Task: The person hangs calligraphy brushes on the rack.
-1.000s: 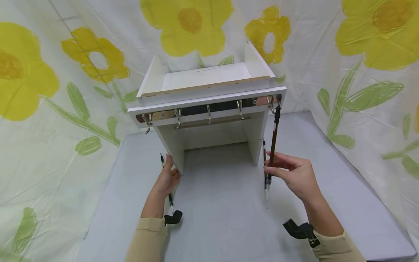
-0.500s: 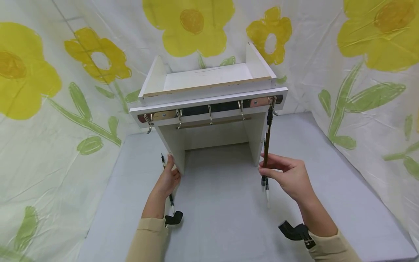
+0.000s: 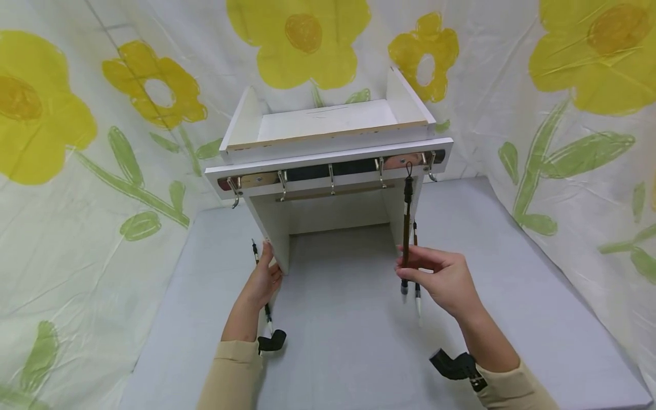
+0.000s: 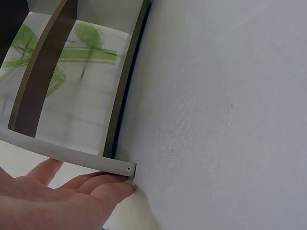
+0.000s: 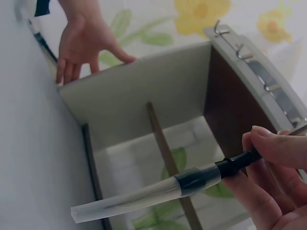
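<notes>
My right hand pinches a writing brush between thumb and fingers and holds it upright, tip down. Its bristles sit in a clear cap in the right wrist view. The cord loop at its top is in front of the hook rail, between the two rightmost hooks; contact with either cannot be made out. That rail runs along the front of a white shelf. With straight, spread fingers my left hand rests against the outside of the shelf's left panel, near its lower front corner.
A second brush lies on the grey-covered table behind the right hand. Another brush lies by the left wrist, partly hidden. A curtain with yellow flowers surrounds the table.
My right hand has moved left with the brush, whose loop has passed from the rightmost hook to the gap left of it. The left hand and the shelf keep their places.
</notes>
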A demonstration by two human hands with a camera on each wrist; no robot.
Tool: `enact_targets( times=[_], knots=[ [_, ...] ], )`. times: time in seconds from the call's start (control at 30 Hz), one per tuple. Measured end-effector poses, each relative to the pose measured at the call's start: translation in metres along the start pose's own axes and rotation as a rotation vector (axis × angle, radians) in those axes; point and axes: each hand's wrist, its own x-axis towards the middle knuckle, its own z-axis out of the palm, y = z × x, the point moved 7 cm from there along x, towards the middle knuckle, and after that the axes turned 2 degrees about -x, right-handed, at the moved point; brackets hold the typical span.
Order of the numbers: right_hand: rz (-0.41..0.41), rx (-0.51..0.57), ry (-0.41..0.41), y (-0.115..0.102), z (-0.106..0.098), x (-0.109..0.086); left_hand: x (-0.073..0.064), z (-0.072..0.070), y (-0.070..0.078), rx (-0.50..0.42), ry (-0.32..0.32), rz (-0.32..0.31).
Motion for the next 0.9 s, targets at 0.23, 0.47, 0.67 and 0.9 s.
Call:
enact_targets(
  times=[0.23,0.47,0.67,0.9],
  knots=[
    [0.012,0.02,-0.013,0.0,0.006,0.0,0.0,0.001,0.002,-0.003,-0.004,0.014],
    [0.031,0.02,-0.028,0.0,0.012,-0.002,0.0,0.0,0.0,-0.015,0.002,-0.003],
    [0.044,0.006,-0.035,0.004,0.014,-0.002,-0.001,-0.001,0.0,-0.008,0.012,-0.022],
    [0.051,0.013,-0.045,0.008,0.018,-0.002,0.0,-0.001,0.0,-0.002,0.009,-0.022]
  ],
)
